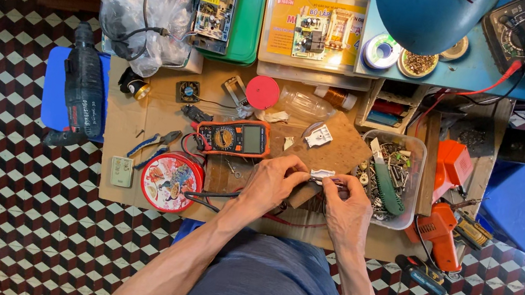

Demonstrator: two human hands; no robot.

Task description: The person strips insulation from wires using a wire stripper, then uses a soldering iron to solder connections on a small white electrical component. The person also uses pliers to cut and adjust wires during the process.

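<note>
A: Our left hand pinches one end of the small white connector; at three o'clock our right hand pinches the other end.

B: It sits above the brown board. We judge a slip could drop it into the clear tray of screws, at two o'clock.

A: The orange multimeter's leads, at nine o'clock, could snag.

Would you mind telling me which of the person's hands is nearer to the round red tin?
Left. The left hand is just right of the red tin, while the right hand sits farther right, beyond the small white part both hands hold.
</note>
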